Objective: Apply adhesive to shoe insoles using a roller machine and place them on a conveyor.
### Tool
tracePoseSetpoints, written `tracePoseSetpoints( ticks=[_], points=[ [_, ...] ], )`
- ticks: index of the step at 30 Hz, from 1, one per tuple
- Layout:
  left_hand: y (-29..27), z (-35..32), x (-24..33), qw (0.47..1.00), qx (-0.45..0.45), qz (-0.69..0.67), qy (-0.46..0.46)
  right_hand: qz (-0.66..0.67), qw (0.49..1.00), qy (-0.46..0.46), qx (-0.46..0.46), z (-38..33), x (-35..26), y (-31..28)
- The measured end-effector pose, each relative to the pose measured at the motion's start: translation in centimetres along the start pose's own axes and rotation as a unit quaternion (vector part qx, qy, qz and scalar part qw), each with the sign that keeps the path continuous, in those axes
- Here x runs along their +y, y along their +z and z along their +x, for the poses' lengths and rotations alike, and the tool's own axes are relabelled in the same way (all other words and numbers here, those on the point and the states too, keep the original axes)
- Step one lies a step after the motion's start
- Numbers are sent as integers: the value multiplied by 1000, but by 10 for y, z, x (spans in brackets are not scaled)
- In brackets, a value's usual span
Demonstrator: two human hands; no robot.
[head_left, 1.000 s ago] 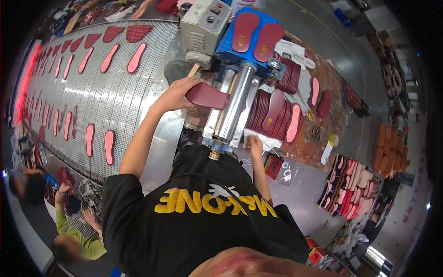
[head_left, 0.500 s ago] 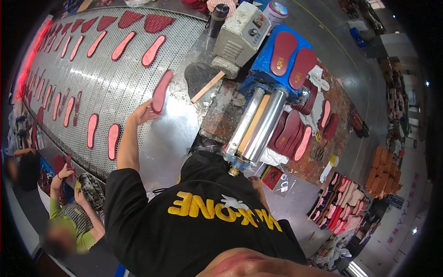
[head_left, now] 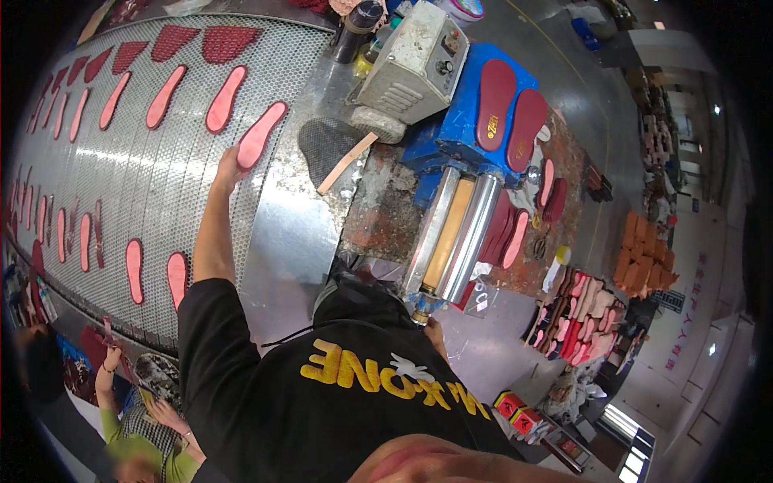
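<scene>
The pink insole (head_left: pixel 261 134) is lying flat on the perforated metal conveyor belt (head_left: pixel 145 169), right at the belt's near edge, the last one in a diagonal row of the same pink pieces. The left hand (head_left: pixel 229 168) is on the heel end of it, fingers (head_left: pixel 235 158) curled lightly over the edge, touching it rather than clamping it. Honestly can't tell if it's a real pinch or just a press from this angle.

Off the belt's edge there's a bare sheet-metal strip, then a dark mesh patch (head_left: pixel 326 145) and a thin wooden stick (head_left: pixel 346 163) lying slanted beside it. Further from the belt sits the grey control box (head_left: pixel 412 66), and next to that the blue roller machine (head_left: pixel 475 137) with two dark red soles (head_left: pixel 507 113) resting on top. Its metal rollers (head_left: pixel 451 233) run down toward the person's chest.

The right hand (head_left: pixel 436 335) only barely shows, tucked at the near end of the rollers behind the black shirt, so no clue whether its fingers are open or around anything.

On the far side of the machine from the belt, more red soles are stacked on the stained counter (head_left: pixel 386 217). Below the belt, at the lower left, another person in a green top (head_left: pixel 121 435) is working.
</scene>
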State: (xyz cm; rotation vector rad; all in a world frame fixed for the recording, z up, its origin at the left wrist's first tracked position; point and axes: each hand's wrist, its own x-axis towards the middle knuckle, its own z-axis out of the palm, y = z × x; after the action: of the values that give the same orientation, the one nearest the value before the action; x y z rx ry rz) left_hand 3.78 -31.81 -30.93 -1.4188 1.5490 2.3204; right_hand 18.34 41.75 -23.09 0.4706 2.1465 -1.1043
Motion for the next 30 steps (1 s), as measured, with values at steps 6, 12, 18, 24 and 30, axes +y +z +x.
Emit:
tracePoseSetpoints(
  ticks=[6,12,18,24,30],
  points=[
    [59,59,3,998,-4,61,13,50,997,47,44,-14,1,11],
    [53,92,-15,993,-36,95,53,-84,995,1,48,-25,-16,6],
    [74,70,5,977,29,211,21,36,998,32,47,-22,-25,-14],
    [54,48,11,909,55,393,130,-105,951,-149,249,38,-84,-84],
    [49,-49,-63,884,20,423,197,-80,936,-102,326,113,-193,-122]
  ],
)
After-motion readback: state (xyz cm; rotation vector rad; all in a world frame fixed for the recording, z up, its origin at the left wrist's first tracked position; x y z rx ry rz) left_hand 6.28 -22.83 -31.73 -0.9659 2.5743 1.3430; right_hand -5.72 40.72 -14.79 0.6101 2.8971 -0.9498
